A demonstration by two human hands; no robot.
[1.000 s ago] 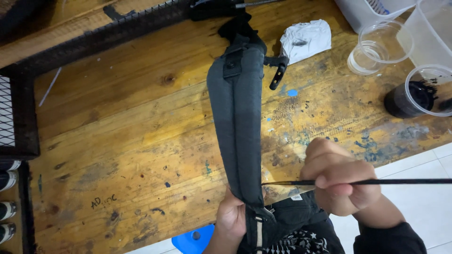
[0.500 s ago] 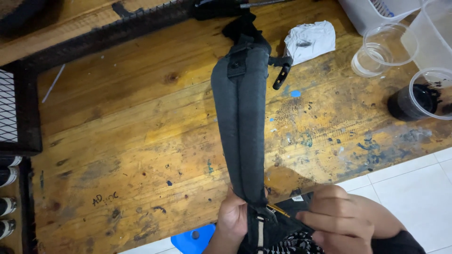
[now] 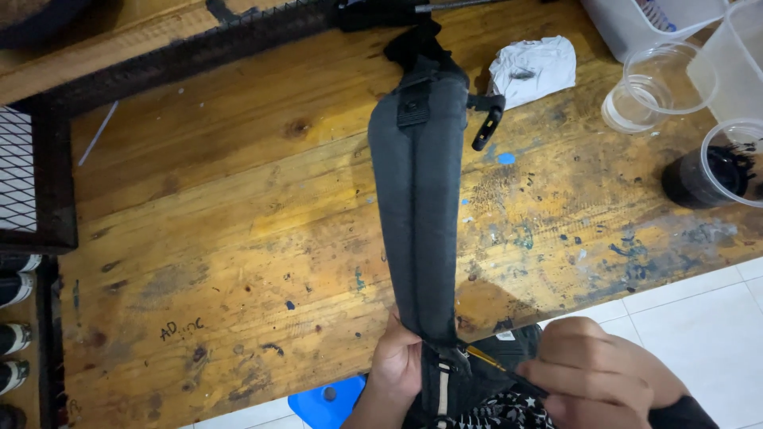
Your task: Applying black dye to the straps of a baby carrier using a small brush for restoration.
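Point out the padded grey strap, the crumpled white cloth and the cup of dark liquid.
padded grey strap [image 3: 417,214], head view, middle of its padded length.
crumpled white cloth [image 3: 534,70], head view, centre of the bundle.
cup of dark liquid [image 3: 711,176], head view, on the dark contents near its side.

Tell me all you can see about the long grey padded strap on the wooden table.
The grey padded strap is long, of dark grey fabric, with a seam down its middle. It lies stretched across the wooden table, its far end bearing black plastic buckles and black webbing. The left hand pinches its near, narrow end at the table edge; the right hand is beside it with a thin tool.
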